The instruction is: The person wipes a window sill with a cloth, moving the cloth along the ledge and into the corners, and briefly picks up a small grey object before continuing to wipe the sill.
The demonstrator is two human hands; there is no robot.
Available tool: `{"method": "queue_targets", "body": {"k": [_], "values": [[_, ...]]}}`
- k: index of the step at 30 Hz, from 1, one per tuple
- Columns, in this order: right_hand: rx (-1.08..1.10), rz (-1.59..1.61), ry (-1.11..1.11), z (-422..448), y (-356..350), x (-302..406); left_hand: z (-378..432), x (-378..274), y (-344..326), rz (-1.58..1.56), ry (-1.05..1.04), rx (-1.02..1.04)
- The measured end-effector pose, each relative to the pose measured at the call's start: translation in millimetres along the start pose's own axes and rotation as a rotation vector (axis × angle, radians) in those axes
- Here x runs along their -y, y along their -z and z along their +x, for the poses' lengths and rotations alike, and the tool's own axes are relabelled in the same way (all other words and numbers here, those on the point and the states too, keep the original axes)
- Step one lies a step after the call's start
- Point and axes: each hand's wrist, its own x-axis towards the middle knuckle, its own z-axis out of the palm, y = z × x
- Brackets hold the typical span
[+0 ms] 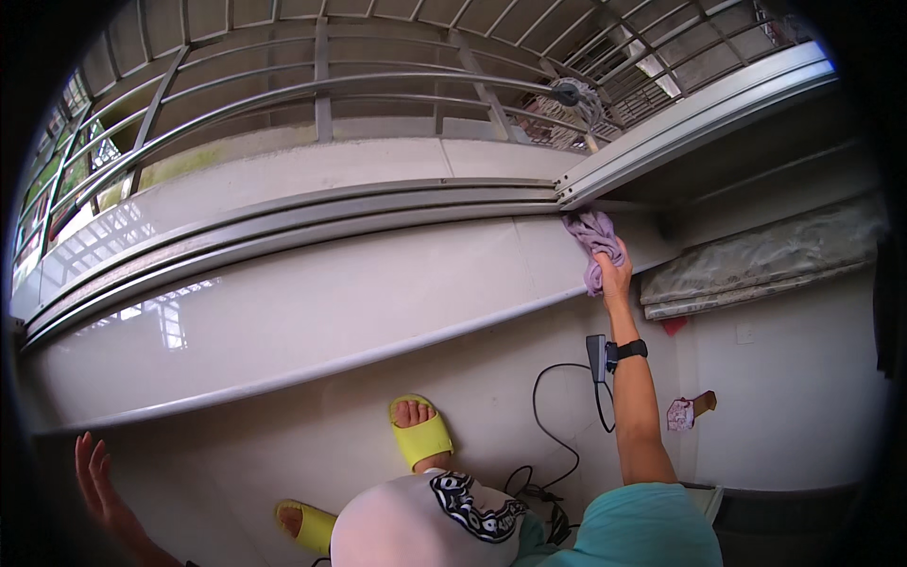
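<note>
My right hand [615, 273] grips a bunched purple cloth [594, 237] on the right end of the glossy pale window sill [368, 298]. The cloth's far end lies against the corner where the sliding window's metal frame [680, 135] meets the metal track [297, 223]. Its near end reaches the sill's front edge. A black strap with a small device [629, 349] is around my right wrist. My left hand [99, 482] is raised at the lower left, near the sill's front edge, with fingers apart and nothing in it.
Beyond the track are metal railings [322, 85] and a mop [570, 106]. A folded patterned curtain or blind [758, 255] hangs at the right. Black cables [560, 439] run near my right arm. Yellow slippers [424, 439] are on my feet on the pale floor.
</note>
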Motion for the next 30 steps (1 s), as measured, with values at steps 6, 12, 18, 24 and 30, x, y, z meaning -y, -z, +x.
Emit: {"method": "queue_targets", "body": {"k": [6, 12, 18, 24, 30], "values": [[0.199, 0.185, 0.112, -70, -69, 60, 8, 9, -21, -0.232, -0.059, 0.072], [0.406, 0.118, 0.356, -147, -157, 149, 6, 7, -30, -0.311, -0.098, 0.117], [0.775, 0.191, 0.735, -222, -225, 244, 1, -4, -18, -0.327, -0.141, 0.098], [1.064, 0.435, 0.749, -257, -257, 288, -3, -11, -16, -0.323, -0.15, 0.062], [1.607, 0.714, -0.116, -268, -256, 330, -4, -3, -3, -0.316, -0.118, -0.009]]}}
